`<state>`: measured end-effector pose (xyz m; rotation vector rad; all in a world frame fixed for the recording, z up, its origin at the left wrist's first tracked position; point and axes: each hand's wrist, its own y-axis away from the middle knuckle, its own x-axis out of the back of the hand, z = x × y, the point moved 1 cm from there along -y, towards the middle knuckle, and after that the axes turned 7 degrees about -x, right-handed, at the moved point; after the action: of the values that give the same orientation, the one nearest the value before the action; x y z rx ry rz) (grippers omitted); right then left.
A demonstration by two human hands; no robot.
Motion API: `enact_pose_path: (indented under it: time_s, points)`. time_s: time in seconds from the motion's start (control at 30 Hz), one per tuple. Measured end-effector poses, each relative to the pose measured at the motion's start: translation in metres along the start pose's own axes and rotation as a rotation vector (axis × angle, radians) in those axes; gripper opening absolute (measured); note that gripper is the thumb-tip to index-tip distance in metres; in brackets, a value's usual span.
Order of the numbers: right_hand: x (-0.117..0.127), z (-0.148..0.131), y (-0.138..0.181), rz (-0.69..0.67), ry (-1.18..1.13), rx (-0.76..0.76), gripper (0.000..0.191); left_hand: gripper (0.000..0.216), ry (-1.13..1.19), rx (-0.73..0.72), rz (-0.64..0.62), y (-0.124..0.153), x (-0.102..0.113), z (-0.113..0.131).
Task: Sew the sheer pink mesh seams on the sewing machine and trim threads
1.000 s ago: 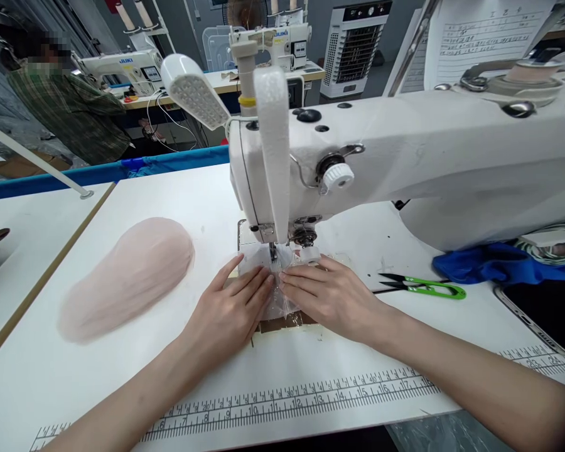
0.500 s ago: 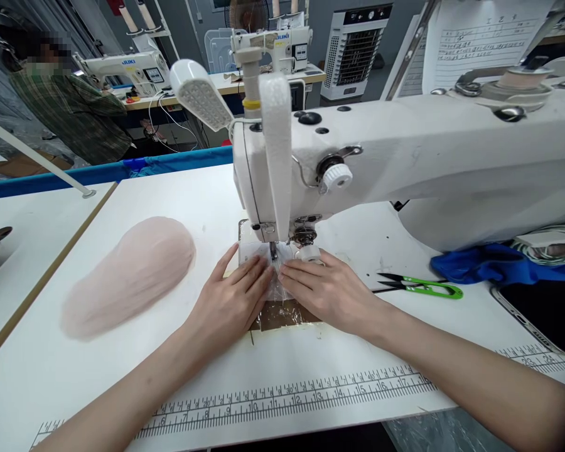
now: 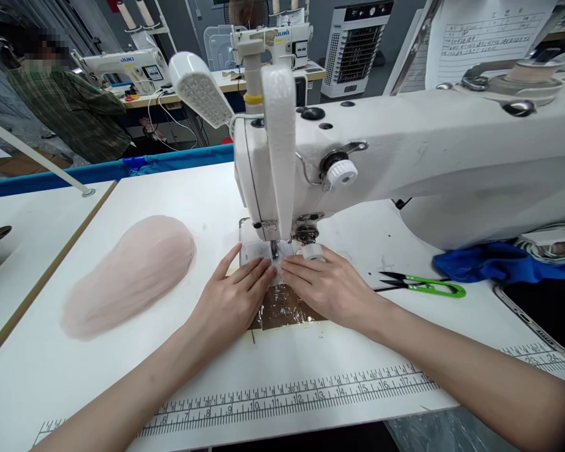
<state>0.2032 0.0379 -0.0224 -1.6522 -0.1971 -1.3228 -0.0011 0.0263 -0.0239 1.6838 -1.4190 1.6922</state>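
Note:
My left hand (image 3: 235, 290) lies flat, fingers stretched out, on the left side of a small piece of thin whitish sheer fabric (image 3: 255, 252). From the right, my right hand (image 3: 327, 284) presses on the same piece, its fingers extended and close to the presser foot (image 3: 275, 249). The fabric passes under the foot of the white sewing machine (image 3: 273, 163); my fingers hide much of it. A brown, tape-covered patch (image 3: 287, 309) shows on the table between my wrists.
A pinkish sheer fabric pad (image 3: 132, 276) lies to the left. Green thread snips (image 3: 428, 287), a blue cloth (image 3: 489, 263) and a dark-screened device (image 3: 546, 311) are at right. A ruler scale (image 3: 273, 402) runs along the front edge. Another person (image 3: 70, 113) sits beyond the table.
The fabric has moved away from me under the presser foot, so more of the brown patch shows. Both hands stay flat beside the foot, nearly in place.

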Motion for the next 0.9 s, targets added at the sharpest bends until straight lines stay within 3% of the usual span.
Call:
enact_pose_path:
  time_s: [0.43,0.9]
  points:
    - [0.001,-0.006,0.008,-0.003,0.008,-0.053,0.03,0.028,-0.039,0.049,0.031,0.0,0.01,0.017]
    - [-0.003,-0.004,0.004,-0.036,0.068,-0.034,0.031,0.03,-0.019,0.084,0.016,-0.001,0.005,0.009]
